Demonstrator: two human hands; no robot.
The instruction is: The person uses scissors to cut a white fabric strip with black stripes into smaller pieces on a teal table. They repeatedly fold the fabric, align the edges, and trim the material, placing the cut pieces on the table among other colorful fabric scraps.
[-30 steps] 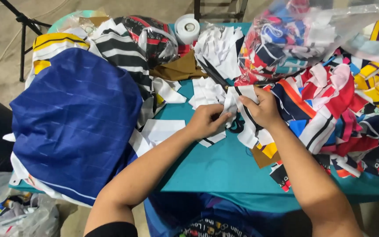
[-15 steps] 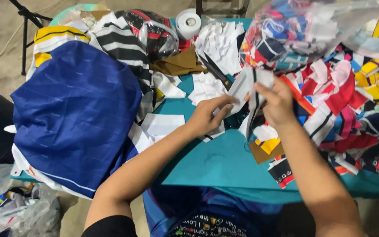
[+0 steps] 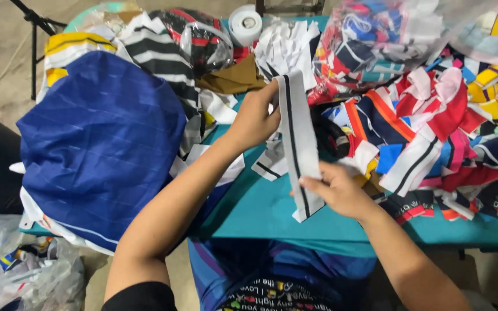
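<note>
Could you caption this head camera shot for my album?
Two hands, left and right, stretch a white black-striped fabric strip above a teal table.

Both bare forearms are extended forward from the bottom edge of the view, the left from lower left, the right from lower right, and they converge toward the middle. The left hand (image 3: 256, 118) is raised higher and farther forward; its back is turned to the camera, the wrist is slightly bent, and the fingers are curled in a closed grip at the top, with the thumb tucked toward the right. The right hand (image 3: 336, 190) is held lower and nearer the body, palm turned leftward, its thumb pressed over bent fingers in a pinching grip. The two hands are kept well apart, one above the other. A dark short sleeve is seen at the left upper arm.
</note>
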